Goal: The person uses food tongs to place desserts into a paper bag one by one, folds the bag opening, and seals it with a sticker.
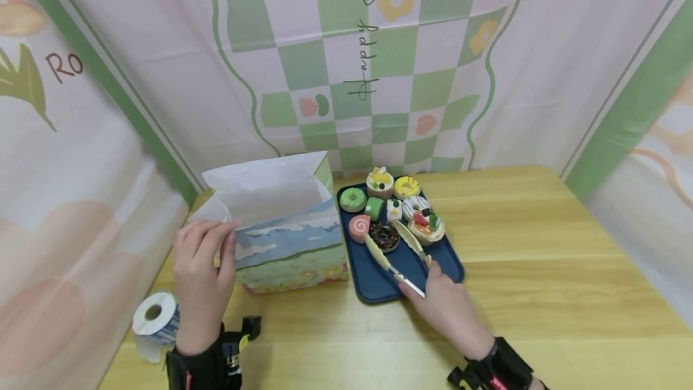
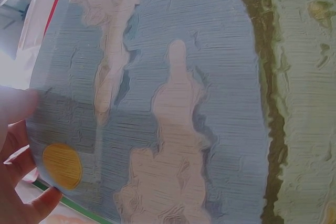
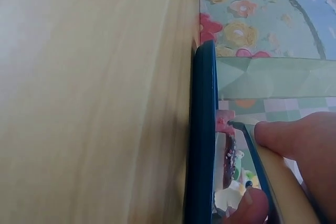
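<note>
My left hand pinches the near left rim of an open paper bag printed with sky and flowers. In the left wrist view, fingertips hold the bag's edge. My right hand grips a pair of tongs with cream-coloured tips. These tips stand on either side of a chocolate doughnut with sprinkles, on a dark blue tray. Whether they touch it I cannot tell. A pink swirl cake sits left of the doughnut, a fruit tart to its right.
The tray also carries a green doughnut, a yellow doughnut, a white striped doughnut, a fruit-topped cupcake and small cakes. A roll of labels stands left of my left hand. Printed curtains enclose the table.
</note>
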Demonstrator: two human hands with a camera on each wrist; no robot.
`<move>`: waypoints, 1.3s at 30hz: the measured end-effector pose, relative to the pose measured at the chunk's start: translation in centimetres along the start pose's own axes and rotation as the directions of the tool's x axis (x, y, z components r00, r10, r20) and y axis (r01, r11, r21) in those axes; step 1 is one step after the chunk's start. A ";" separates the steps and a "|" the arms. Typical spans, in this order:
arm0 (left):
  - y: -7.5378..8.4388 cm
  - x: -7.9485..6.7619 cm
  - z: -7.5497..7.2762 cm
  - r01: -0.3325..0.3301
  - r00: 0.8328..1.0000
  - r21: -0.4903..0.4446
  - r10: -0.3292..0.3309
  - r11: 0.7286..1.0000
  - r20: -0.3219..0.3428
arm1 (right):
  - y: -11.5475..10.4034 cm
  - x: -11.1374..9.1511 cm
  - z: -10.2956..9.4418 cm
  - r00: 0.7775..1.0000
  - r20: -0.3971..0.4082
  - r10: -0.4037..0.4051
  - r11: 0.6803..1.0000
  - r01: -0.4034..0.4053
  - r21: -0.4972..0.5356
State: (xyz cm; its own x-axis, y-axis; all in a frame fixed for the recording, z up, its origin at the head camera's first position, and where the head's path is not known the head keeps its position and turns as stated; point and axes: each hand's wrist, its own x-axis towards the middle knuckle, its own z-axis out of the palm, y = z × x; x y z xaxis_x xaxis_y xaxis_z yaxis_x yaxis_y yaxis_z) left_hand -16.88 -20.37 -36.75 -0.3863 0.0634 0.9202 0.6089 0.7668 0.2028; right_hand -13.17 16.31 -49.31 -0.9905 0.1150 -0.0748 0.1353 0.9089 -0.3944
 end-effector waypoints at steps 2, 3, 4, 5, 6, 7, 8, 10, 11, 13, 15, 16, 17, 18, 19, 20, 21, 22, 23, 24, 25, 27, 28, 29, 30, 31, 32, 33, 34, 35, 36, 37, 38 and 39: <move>0.0 0.0 0.0 0.002 1.000 0.001 -0.002 1.000 0.003 | 0.1 -0.1 -0.1 1.000 0.006 0.002 1.000 -0.002 -0.002; 0.0 0.0 0.0 0.003 1.000 0.001 -0.003 1.000 0.004 | 0.2 -0.1 -0.1 1.000 0.010 0.002 1.000 -0.002 -0.003; 0.0 0.0 0.0 0.004 1.000 0.001 -0.004 1.000 0.005 | 0.3 -0.1 -0.1 1.000 0.014 0.003 1.000 -0.003 -0.005; 0.0 -0.1 0.0 0.004 1.000 0.000 -0.004 1.000 0.006 | 0.3 -0.2 -0.1 1.000 0.015 0.003 1.000 -0.003 -0.005; 0.0 -0.1 0.0 0.004 1.000 -0.001 -0.004 1.000 0.006 | 0.4 -0.2 -0.1 1.000 0.015 0.002 1.000 -0.002 -0.007; 0.0 -0.1 0.0 0.003 1.000 -0.002 -0.003 1.000 0.006 | 0.4 -0.2 -0.1 1.000 0.014 0.000 1.000 0.000 -0.010; 0.0 -0.1 0.0 0.003 1.000 -0.004 -0.003 1.000 0.005 | 0.5 -0.1 -0.1 1.000 0.010 -0.004 1.000 0.004 -0.014; 0.0 -0.1 0.0 0.003 1.000 -0.007 -0.003 1.000 0.004 | 0.5 -0.1 -0.1 1.000 0.000 -0.010 1.000 0.010 -0.021; 0.0 -0.1 0.0 0.003 1.000 -0.008 -0.002 1.000 0.004 | 0.5 -0.1 -0.1 1.000 -0.004 -0.014 1.000 0.014 -0.023; 0.1 0.0 0.0 0.002 1.000 -0.009 -0.002 1.000 0.002 | 0.5 0.0 -0.1 1.000 -0.011 -0.017 0.999 0.017 -0.028; 0.1 0.0 0.0 0.002 1.000 -0.008 -0.002 1.000 0.001 | 0.5 0.0 -0.1 1.000 -0.017 -0.017 0.999 0.017 -0.030; 0.1 0.0 0.0 0.001 1.000 -0.008 -0.001 1.000 0.000 | 0.5 0.0 -0.1 1.000 -0.020 -0.018 0.999 0.017 -0.031; 0.1 0.0 0.0 0.000 1.000 -0.008 0.000 1.000 -0.002 | 0.5 0.1 -0.1 1.000 -0.023 -0.019 0.999 0.018 -0.030; 0.1 0.0 0.0 0.000 1.000 -0.009 0.000 1.000 -0.003 | 0.5 0.1 -0.1 0.999 -0.027 -0.019 0.999 0.018 -0.031; 0.0 0.0 0.0 0.000 1.000 -0.009 0.000 1.000 -0.004 | 0.5 0.1 0.0 0.999 -0.030 -0.019 0.999 0.018 -0.031; 0.0 0.0 0.0 -0.001 1.000 -0.010 0.001 1.000 -0.005 | 0.5 0.2 0.0 0.999 -0.030 -0.019 0.999 0.018 -0.031; 0.0 0.0 0.1 -0.001 1.000 -0.010 0.001 1.000 -0.004 | 0.5 0.2 -0.1 0.999 -0.031 -0.020 0.999 0.019 -0.030; 0.0 0.0 0.1 0.000 1.000 -0.010 0.000 1.000 -0.003 | 0.5 0.2 -0.1 0.999 -0.033 -0.021 0.999 0.020 -0.029; 0.0 -0.1 0.1 0.000 1.000 -0.008 0.000 1.000 0.000 | 0.6 0.2 0.0 0.999 -0.032 -0.022 0.999 0.021 -0.028; -0.1 -0.1 0.1 0.001 1.000 -0.006 -0.001 1.000 0.005 | 0.6 0.2 -0.1 0.999 -0.033 -0.023 0.999 0.022 -0.029; -0.1 -0.1 0.1 0.002 1.000 -0.003 -0.002 1.000 0.007 | 0.6 0.2 -0.1 0.999 -0.034 -0.024 0.999 0.023 -0.027; -0.2 -0.1 0.0 0.002 1.000 0.003 -0.002 1.000 0.014 | 0.7 0.2 -0.1 0.999 -0.040 -0.029 0.999 0.028 -0.024; -0.2 -0.2 0.0 0.002 1.000 0.007 -0.003 1.000 0.019 | 0.7 0.1 -0.2 0.998 -0.044 -0.033 0.999 0.032 -0.024; -0.2 -0.2 -0.1 0.002 1.000 0.010 -0.003 1.000 0.023 | 0.7 0.1 -0.2 0.998 -0.046 -0.036 0.999 0.035 -0.023; -0.2 -0.2 -0.1 0.004 1.000 0.012 -0.004 1.000 0.026 | 0.7 0.1 -0.3 0.998 -0.050 -0.039 0.999 0.038 -0.021; -0.3 -0.3 -0.1 0.006 1.000 0.013 -0.006 1.000 0.028 | 0.7 0.0 -0.4 0.998 -0.054 -0.042 0.999 0.041 -0.018; -0.3 -0.3 -0.1 0.007 1.000 0.015 -0.007 1.000 0.030 | 0.7 0.0 -0.5 0.997 -0.059 -0.046 0.999 0.046 -0.017; -0.3 -0.3 -0.2 0.008 0.999 0.016 -0.009 1.000 0.033 | 0.7 0.0 -0.6 0.997 -0.064 -0.053 0.999 0.052 -0.016; -0.3 -0.3 -0.2 0.010 0.999 0.016 -0.010 1.000 0.033 | 0.6 0.0 -0.7 0.996 -0.069 -0.058 0.998 0.057 -0.017; -0.3 -0.4 -0.2 0.010 0.999 0.016 -0.010 1.000 0.033 | 0.6 0.0 -0.8 0.995 -0.074 -0.064 0.998 0.063 -0.016; -0.3 -0.4 -0.1 0.011 0.999 0.016 -0.011 1.000 0.034 | 0.6 0.0 -0.9 0.995 -0.078 -0.067 0.998 0.066 -0.015; -0.3 -0.3 -0.1 0.010 0.999 0.017 -0.011 1.000 0.035 | 0.5 -0.1 -1.1 0.993 -0.087 -0.074 0.997 0.073 -0.015; -0.3 -0.3 -0.1 0.009 0.999 0.016 -0.010 1.000 0.034 | 0.5 -0.1 -1.2 0.993 -0.092 -0.078 0.997 0.077 -0.015; -0.3 -0.3 -0.1 0.009 0.999 0.015 -0.010 1.000 0.034 | 0.4 -0.1 -1.4 0.992 -0.098 -0.083 0.997 0.082 -0.016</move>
State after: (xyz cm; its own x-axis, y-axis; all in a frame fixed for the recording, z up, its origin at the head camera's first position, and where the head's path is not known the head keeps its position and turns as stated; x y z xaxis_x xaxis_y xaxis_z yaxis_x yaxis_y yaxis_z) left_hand -16.85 -20.66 -37.03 -0.4157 0.0775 0.9062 0.5949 0.7769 0.2064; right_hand -13.09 17.21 -48.21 -0.9958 0.0780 0.0482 0.0536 0.9218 -0.3840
